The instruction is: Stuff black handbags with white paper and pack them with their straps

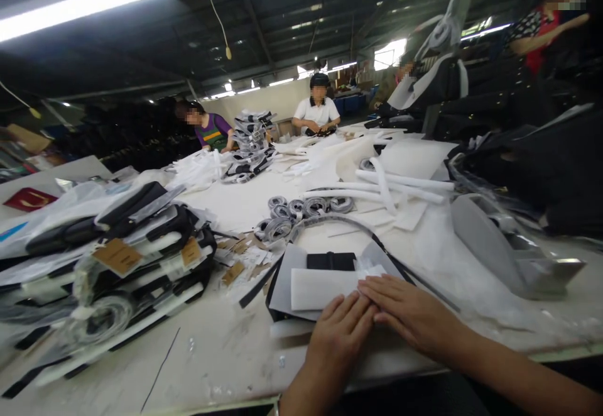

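Observation:
My left hand (338,335) lies flat, fingers together and stretched out, on the near edge of a grey and black bag piece (301,274) on the white table (226,353). A white sheet (320,288) rests on that piece under my fingertips. My right hand (412,312) is also flat and open, pressing the sheet's right end beside the left hand. A black flap (331,261) sits just beyond the sheet. Neither hand grips anything.
A pile of bagged black and white items with brown tags (117,259) fills the left. Coiled grey straps (301,208) and white tubes (400,183) lie mid-table. A grey moulded part (499,252) sits right. Other people (316,111) work at the far end.

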### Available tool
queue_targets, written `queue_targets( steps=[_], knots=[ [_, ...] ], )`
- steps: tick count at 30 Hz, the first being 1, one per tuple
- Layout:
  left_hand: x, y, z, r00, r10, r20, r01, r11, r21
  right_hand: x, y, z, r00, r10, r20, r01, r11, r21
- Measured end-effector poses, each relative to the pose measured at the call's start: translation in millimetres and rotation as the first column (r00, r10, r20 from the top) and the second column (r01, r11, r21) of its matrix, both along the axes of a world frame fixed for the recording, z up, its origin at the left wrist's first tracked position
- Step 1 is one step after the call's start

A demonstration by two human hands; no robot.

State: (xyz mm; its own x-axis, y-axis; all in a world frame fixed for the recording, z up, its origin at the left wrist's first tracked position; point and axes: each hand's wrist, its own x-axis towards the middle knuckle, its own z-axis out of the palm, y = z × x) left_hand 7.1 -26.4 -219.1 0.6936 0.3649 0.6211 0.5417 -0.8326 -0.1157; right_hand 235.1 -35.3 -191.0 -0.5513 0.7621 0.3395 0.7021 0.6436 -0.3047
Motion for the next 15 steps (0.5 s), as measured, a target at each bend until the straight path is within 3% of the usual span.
queue_targets(
  steps=[3, 6, 9, 12, 15],
  knots=[
    [-28, 4, 16.7, 0.983, -0.025, -0.184, 0.032, 0.999, 0.035, 2, -7, -11.4, 0.996, 0.022, 0.082, -0.03, 0.995, 0.098],
    [-65, 12, 38.6, 0.943, 0.067, -0.326, -0.06, 0.998, 0.03, 4, -5, -12.8, 0.994, 0.01, 0.11, -0.024, 0.992, 0.12],
    [-95, 24, 56.1, 0.904, 0.053, -0.425, -0.074, 0.997, -0.034, 4, -4, -13.0, 0.996, 0.014, 0.084, -0.024, 0.993, 0.119],
    [-105, 36, 58.5, 0.922, 0.038, -0.386, -0.11, 0.98, -0.167, 2, -2, -15.4, 0.998, 0.017, 0.053, -0.023, 0.991, 0.13],
    [-103, 43, 47.6, 0.942, 0.054, -0.332, -0.145, 0.955, -0.258, 0, 1, -13.6, 0.997, 0.01, 0.072, -0.02, 0.99, 0.138]
  ],
)
